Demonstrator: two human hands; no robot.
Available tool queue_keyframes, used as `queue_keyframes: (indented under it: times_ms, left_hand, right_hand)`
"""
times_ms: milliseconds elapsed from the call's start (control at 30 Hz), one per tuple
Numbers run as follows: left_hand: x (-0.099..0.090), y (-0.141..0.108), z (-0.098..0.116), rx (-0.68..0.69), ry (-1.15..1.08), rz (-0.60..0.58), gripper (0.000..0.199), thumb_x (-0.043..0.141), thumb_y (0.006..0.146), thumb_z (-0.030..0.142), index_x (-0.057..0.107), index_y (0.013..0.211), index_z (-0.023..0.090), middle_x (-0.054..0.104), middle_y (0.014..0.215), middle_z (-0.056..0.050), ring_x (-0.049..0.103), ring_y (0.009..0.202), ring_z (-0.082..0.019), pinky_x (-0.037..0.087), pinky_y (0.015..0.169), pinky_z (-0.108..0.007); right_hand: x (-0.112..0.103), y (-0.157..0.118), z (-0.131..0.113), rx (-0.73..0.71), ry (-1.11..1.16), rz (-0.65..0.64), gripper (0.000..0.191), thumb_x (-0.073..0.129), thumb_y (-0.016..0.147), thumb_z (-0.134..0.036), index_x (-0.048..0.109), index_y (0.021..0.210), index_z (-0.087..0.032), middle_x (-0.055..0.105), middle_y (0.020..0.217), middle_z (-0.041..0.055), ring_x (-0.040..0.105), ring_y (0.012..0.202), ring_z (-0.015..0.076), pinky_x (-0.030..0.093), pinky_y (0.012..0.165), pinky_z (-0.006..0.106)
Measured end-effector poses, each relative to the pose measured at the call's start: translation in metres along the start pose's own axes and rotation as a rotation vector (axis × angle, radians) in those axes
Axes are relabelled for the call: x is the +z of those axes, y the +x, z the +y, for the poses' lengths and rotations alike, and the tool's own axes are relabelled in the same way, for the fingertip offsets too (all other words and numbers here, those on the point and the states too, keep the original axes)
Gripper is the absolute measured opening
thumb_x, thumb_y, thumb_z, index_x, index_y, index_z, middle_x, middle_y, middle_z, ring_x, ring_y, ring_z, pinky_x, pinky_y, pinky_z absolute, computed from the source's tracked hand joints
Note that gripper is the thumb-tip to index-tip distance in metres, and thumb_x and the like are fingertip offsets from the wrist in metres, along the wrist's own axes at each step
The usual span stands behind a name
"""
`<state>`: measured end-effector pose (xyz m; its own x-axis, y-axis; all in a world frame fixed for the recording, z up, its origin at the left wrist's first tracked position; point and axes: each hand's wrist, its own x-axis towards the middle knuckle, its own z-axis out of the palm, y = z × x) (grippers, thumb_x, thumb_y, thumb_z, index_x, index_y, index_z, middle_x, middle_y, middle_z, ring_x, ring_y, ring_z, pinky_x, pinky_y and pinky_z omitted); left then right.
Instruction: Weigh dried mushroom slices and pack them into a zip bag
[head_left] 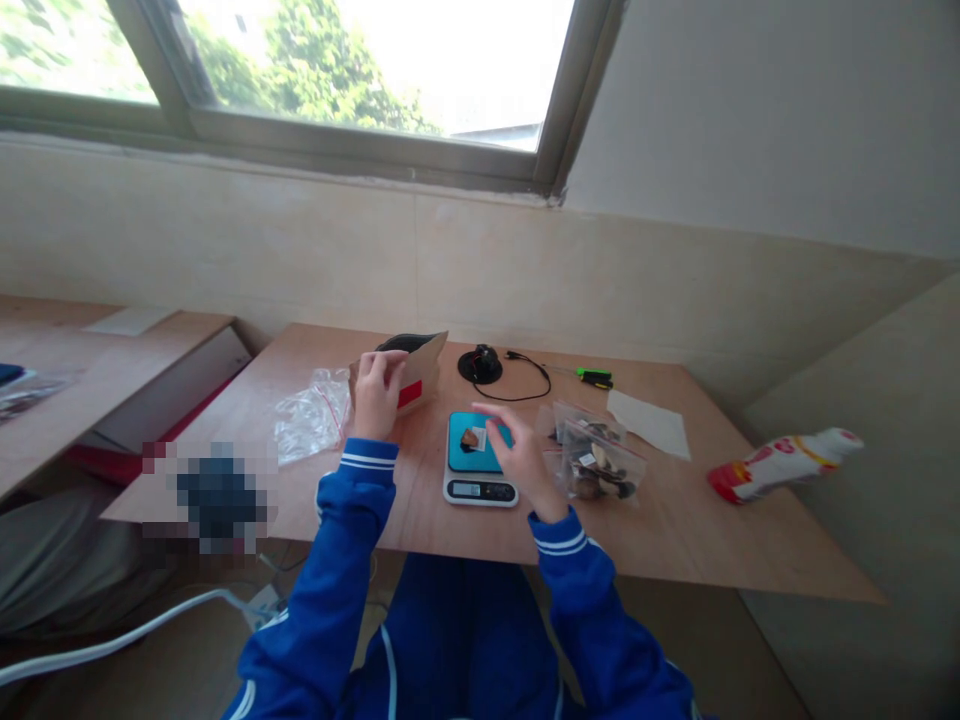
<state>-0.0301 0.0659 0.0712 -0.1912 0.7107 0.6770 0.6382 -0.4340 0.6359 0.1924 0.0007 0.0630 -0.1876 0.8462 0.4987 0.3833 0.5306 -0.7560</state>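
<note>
plywood desk (660,530) below a window (360,70); left hand (377,392) curled round a cardboard packet (424,370); right hand (523,462) spread, apparently clear of a teal digital scale (480,442); skewed reading possible from any brush against it

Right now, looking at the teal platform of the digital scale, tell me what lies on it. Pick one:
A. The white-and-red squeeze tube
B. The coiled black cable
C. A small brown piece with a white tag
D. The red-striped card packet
C. The small brown piece with a white tag lies on the teal platform of the digital scale, just beside the fingers of the right hand.
</note>
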Motion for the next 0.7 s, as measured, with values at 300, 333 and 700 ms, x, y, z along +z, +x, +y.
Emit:
queue_keyframes:
  times_ms: [300, 333, 700]
  left_hand:
    - [-0.006, -0.019, 0.002, 0.025, 0.018, 0.002, 0.009, 0.046, 0.089, 0.017, 0.055, 0.091, 0.019, 0.048, 0.093, -0.006, 0.052, 0.085, -0.018, 0.046, 0.082, -0.035]
    - [-0.006, -0.022, 0.002, 0.026, 0.023, 0.001, 0.008, 0.045, 0.089, 0.018, 0.053, 0.091, 0.018, 0.047, 0.093, -0.006, 0.051, 0.085, -0.019, 0.046, 0.082, -0.036]
    - [-0.002, -0.052, -0.005, 0.089, -0.007, -0.074, 0.003, 0.043, 0.087, 0.023, 0.043, 0.085, 0.02, 0.045, 0.086, -0.005, 0.048, 0.087, -0.021, 0.047, 0.081, -0.041]
  right_hand:
    - [0.03, 0.109, -0.042, -0.171, 0.111, -0.396, 0.035, 0.037, 0.087, -0.003, 0.068, 0.099, -0.012, 0.07, 0.1, 0.0062, 0.062, 0.096, 0.0128, 0.046, 0.09, 0.027]
    - [0.035, 0.113, -0.04, -0.171, 0.063, -0.429, 0.036, 0.037, 0.085, -0.001, 0.068, 0.098, -0.012, 0.07, 0.097, 0.0063, 0.063, 0.092, 0.0127, 0.047, 0.087, 0.026]
    - [0.038, 0.113, -0.08, -0.111, -0.374, -0.664, 0.031, 0.042, 0.08, 0.0, 0.07, 0.082, -0.011, 0.071, 0.089, 0.0091, 0.062, 0.083, 0.0153, 0.044, 0.076, 0.022]
